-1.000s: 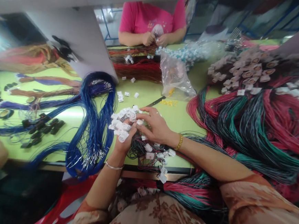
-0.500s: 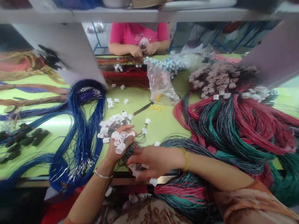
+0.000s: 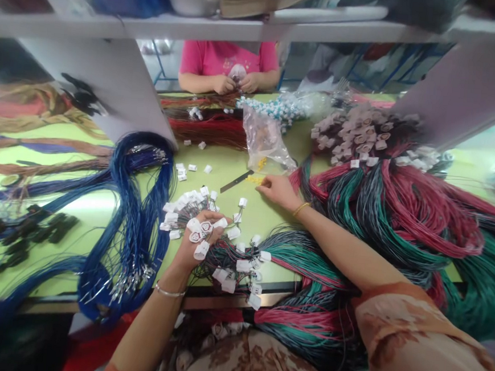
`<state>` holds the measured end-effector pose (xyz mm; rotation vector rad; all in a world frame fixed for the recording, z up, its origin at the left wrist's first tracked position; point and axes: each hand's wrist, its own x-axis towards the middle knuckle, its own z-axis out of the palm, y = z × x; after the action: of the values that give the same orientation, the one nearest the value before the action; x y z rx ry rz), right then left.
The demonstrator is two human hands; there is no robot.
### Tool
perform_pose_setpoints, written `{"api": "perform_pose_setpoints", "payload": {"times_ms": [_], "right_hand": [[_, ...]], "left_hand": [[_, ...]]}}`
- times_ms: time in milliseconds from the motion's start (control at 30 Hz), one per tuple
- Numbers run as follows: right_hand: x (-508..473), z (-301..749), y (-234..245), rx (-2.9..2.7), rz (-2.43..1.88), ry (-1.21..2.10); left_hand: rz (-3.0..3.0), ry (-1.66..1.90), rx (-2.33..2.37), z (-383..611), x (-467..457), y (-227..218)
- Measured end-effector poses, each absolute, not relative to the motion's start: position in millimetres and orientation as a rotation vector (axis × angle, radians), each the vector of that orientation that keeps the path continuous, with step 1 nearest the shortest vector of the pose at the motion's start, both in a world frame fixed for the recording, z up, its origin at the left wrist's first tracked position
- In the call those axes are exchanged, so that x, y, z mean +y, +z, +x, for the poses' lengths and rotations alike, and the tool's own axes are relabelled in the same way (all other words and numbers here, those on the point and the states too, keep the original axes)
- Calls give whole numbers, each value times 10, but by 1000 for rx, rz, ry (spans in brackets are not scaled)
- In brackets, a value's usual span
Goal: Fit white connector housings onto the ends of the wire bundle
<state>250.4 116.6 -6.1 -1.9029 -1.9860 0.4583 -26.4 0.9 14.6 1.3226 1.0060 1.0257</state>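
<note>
My left hand [image 3: 198, 240] is closed around a bunch of thin wires, with white plastic connectors [image 3: 202, 250] sticking out over the palm and thumb. More white connectors [image 3: 188, 201] on wires fan out beyond that hand. To its right, wired connectors [image 3: 243, 265] lie by the table's front edge. Stretched forward, my right hand [image 3: 279, 192] has its fingertips drawn together at a small heap of tiny yellow pieces [image 3: 254, 180]; whether one is pinched is too small to see. A dark-handled blade [image 3: 236, 182] lies just left of the heap.
A clear plastic bag [image 3: 266, 138] lies behind the yellow pieces. Blue wire bundles [image 3: 136, 217] are on the left, red, green and black bundles [image 3: 399, 214] on the right. Across the table a person in a pink shirt [image 3: 229, 61] works with both hands. A shelf [image 3: 251, 31] spans above.
My right hand has moved forward from the connectors beside my left hand to the yellow pieces, leaving those connectors lying in view. My left hand keeps its hold and has hardly moved.
</note>
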Motion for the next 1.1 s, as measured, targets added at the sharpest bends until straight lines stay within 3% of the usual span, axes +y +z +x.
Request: {"api": "perform_pose_setpoints", "payload": {"times_ms": [200,400,567,733,967,1100], "right_hand": [[1145,2530,-24,-1926,-1765,601],[867,2200,234,-1320,-1204,1407],[546,1798,521,-1323,-982,1632],[334,1605,597,-1609,-904,1424],[204,1527,571,-1977,-773,580],[178,1499,562,-1994,-803,504]], "left_hand": [[1337,1115,1013,-288,38,135],[1236,1235,1075,-304,56,46],[1244,1276,1095,-305,48,26],[1230,1317,1062,-308,48,22],[1294,1376,1104,-317,45,48],[1347,1390,1135,-315,47,59]]}}
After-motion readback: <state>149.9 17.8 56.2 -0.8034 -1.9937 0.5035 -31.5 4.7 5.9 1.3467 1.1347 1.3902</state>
